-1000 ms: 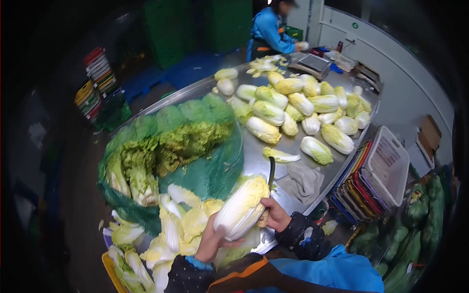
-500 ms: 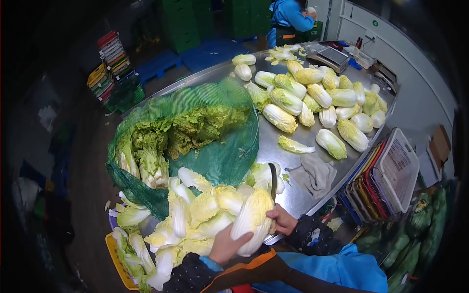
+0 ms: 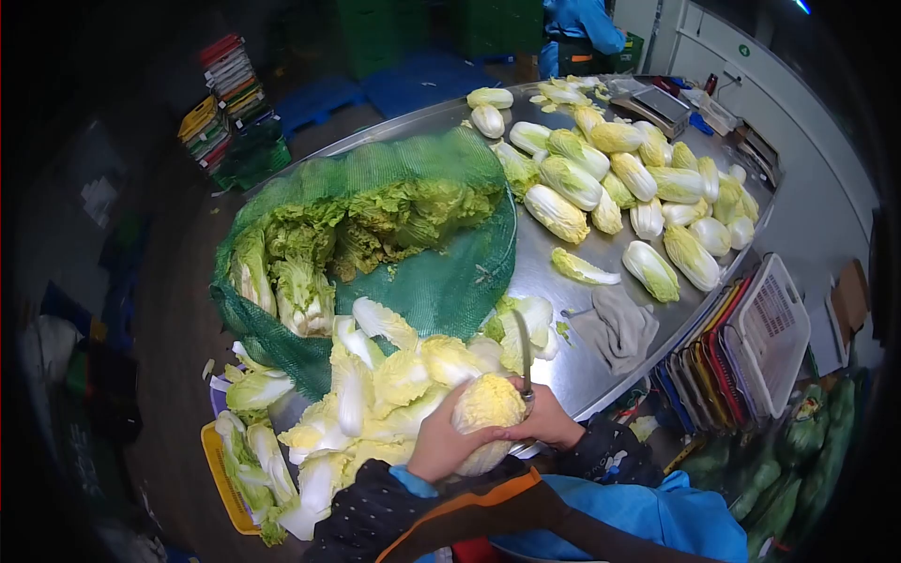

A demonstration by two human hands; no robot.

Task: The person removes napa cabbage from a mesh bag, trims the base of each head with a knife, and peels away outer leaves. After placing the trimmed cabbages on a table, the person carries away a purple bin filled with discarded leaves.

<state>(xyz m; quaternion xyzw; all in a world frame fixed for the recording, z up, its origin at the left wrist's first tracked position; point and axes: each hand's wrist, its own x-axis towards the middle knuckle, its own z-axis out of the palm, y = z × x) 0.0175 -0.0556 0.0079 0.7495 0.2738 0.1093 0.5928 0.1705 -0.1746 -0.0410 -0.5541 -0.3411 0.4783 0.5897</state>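
A trimmed napa cabbage (image 3: 490, 405) is held close to my body, its leafy yellow top turned up toward me. My left hand (image 3: 445, 437) wraps its left side, thumb across the front. My right hand (image 3: 546, 420) is closed around the handle of a curved knife (image 3: 524, 349), blade pointing up and away, and its thumb side also touches the cabbage. Loose cabbage leaves (image 3: 399, 380) are heaped just left of and beyond my hands. Behind them lies a green mesh sack (image 3: 413, 305), open toward me, with untrimmed leafy cabbages (image 3: 305, 296) inside.
Many trimmed cabbages (image 3: 648, 183) lie on the far right of the metal table (image 3: 526, 267). A grey cloth (image 3: 615, 328) rests near its right edge. Stacked crates (image 3: 760, 333) stand at right, a yellow basket (image 3: 225, 483) at left. Another person (image 3: 582, 33) stands beyond the table.
The cabbage has been turned from lying lengthwise to having its leafy top facing up toward me. My hands have come closer together around it, the knife still in my right. The view has shifted slightly.
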